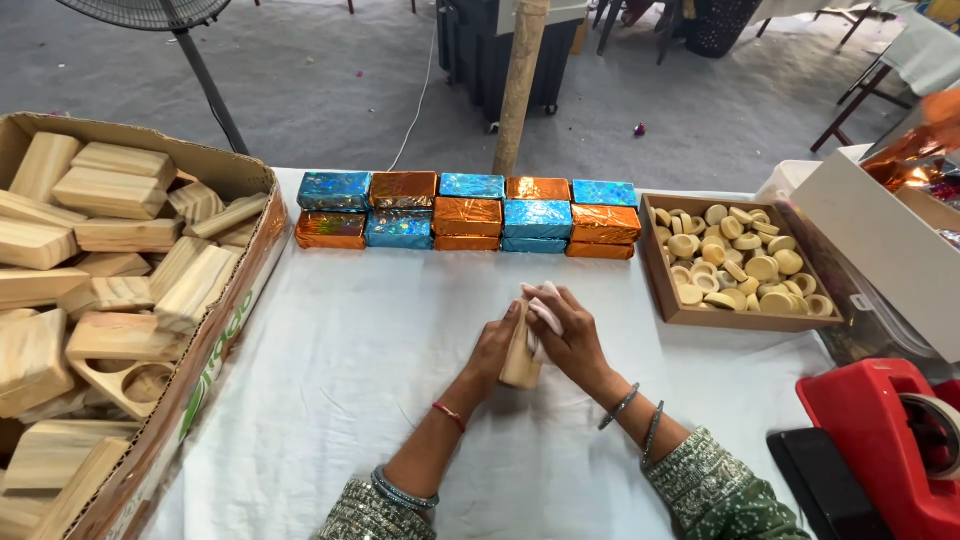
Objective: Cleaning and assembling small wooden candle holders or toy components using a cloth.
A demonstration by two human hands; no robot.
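Both hands meet at the middle of the bench [400, 400], which is covered with a white cloth. The left hand [495, 345] grips a pale wooden block [520, 365] that stands upright on the cloth, its fingers wrapped around the block's left side. The right hand [572, 340] presses against the block's right side, fingers curled closed over a small pinkish-white cloth pad [543, 305] held against the top of the wood. Both wrists wear bangles, and the sleeves are green and patterned. Behind the hands, along the far edge of the bench, stands a row of foil-wrapped blocks [468, 213] in blue and orange, stacked two and three high, well apart from the hands. To the right of that row sits a shallow cardboard tray [668, 300] filled with small round wooden discs [745, 265]. On the left, a big cardboard box [215, 330] holds a heap of unwrapped wooden blocks [110, 240] like the one being held. At the lower right corner lies a red tape dispenser [880, 430], and above it a white box [880, 240] with shiny foil beside it. A fan stand [205, 75] rises from the floor beyond the bench
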